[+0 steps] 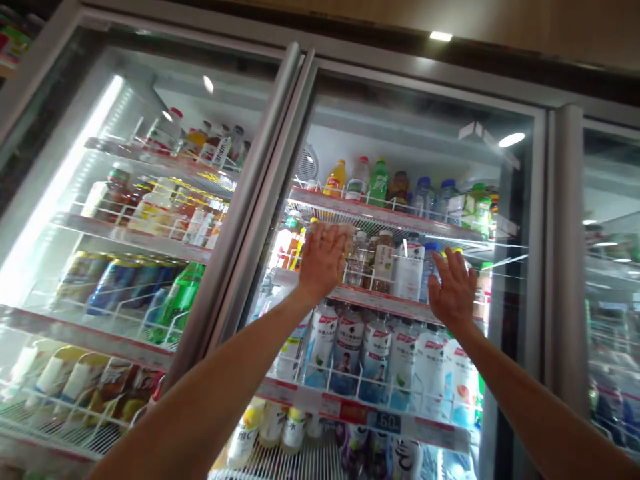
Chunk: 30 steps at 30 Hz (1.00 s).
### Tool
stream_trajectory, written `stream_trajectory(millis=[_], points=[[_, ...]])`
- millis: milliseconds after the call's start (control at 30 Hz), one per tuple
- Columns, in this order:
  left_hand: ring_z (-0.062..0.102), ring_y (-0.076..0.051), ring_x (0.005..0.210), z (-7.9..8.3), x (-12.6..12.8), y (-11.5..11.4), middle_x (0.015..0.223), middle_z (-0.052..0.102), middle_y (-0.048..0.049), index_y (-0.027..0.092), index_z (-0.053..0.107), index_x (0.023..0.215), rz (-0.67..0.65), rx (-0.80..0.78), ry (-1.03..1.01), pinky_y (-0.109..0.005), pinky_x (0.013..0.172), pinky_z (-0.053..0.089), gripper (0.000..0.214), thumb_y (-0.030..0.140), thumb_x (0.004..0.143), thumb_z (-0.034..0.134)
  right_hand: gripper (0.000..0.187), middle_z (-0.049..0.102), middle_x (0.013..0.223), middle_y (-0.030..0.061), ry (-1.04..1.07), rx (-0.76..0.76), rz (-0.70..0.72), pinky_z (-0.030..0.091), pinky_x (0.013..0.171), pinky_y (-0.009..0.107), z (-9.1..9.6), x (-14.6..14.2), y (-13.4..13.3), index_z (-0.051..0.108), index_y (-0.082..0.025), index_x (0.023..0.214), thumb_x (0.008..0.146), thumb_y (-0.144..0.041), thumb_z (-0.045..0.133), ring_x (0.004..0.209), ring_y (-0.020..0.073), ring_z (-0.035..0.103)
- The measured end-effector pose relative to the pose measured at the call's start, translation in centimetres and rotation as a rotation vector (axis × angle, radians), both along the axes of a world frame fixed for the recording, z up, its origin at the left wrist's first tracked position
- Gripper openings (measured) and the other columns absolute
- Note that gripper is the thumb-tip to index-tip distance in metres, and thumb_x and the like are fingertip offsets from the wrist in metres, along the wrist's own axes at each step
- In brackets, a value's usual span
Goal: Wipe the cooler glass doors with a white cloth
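Glass doors of a lit drinks cooler [415,127] fill the head view as I read it from my station. They are set in grey metal frames, with a brown panel [500,23] above and a white LED strip [60,187] along the inside of the left door.

Behind the right door, white wire shelves [365,213] hold packed rows of drinks. White-labelled bottles [347,350] stand on the shelf below the hands, a yellow bottle [335,179] sits on the top shelf, and a price rail [365,413] runs along the lower shelf edge. Behind the left door, a green bottle [180,300] lies tilted among cans and bottles.

Both arms enter from the bottom corners. The left hand [323,261] and right hand [453,290] are raised with fingers spread and palms toward the right door. Each grip is released and holds nothing. The hands appear flat against the glass, but I cannot confirm contact. The left hand is nearest the small glass bottles [357,260], and the right hand is just beside a blue-capped bottle [430,267].
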<state>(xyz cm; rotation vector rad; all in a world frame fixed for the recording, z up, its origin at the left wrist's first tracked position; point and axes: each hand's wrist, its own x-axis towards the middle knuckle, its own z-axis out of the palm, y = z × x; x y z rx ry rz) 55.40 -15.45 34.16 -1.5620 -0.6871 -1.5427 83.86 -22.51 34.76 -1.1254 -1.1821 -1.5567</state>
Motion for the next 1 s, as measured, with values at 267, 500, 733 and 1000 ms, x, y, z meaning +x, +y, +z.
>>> stream_trajectory(millis=[267,500,733,1000], points=[[0.026,-0.025,0.136,-1.6,-1.3,0.1,0.141,0.042,-0.0043,0.021,0.043,0.130,0.006,0.068,0.208,-0.045,0.113,0.022,0.044,0.029,0.087,0.040,0.044,0.044,0.140,0.0106,0.003,0.007,0.010,0.024,0.107,0.044,0.0,0.0,0.0,0.050,-0.020,0.128,0.088,-0.030,0.036,0.134,0.0235,0.033],[0.022,-0.027,0.138,-3.6,1.0,-0.2,0.140,0.044,-0.0055,0.021,0.047,0.127,-0.014,0.078,0.086,-0.050,0.112,0.021,0.043,0.030,0.086,0.040,0.043,0.046,0.139,0.0091,0.025,0.031,0.028,0.025,0.106,0.045,-0.3,0.0,0.1,0.050,-0.021,0.128,0.087,-0.028,0.037,0.132,0.0238,0.035],[0.024,-0.024,0.137,-2.8,-1.2,0.2,0.141,0.042,-0.0028,0.024,0.045,0.128,-0.009,0.057,0.153,-0.045,0.112,0.022,0.043,0.031,0.086,0.040,0.042,0.048,0.137,0.0087,0.026,0.051,0.039,0.026,0.106,0.043,-0.5,0.1,0.1,0.052,-0.022,0.127,0.088,-0.029,0.036,0.132,0.0232,0.036],[0.022,-0.027,0.138,-6.5,2.1,-1.4,0.142,0.041,-0.0018,0.025,0.045,0.129,-0.012,0.130,0.475,-0.047,0.113,0.020,0.044,0.031,0.085,0.043,0.042,0.048,0.137,0.0094,0.019,0.047,0.043,0.027,0.106,0.043,-0.4,0.3,0.2,0.053,-0.019,0.125,0.088,-0.028,0.037,0.132,0.0235,0.036]])
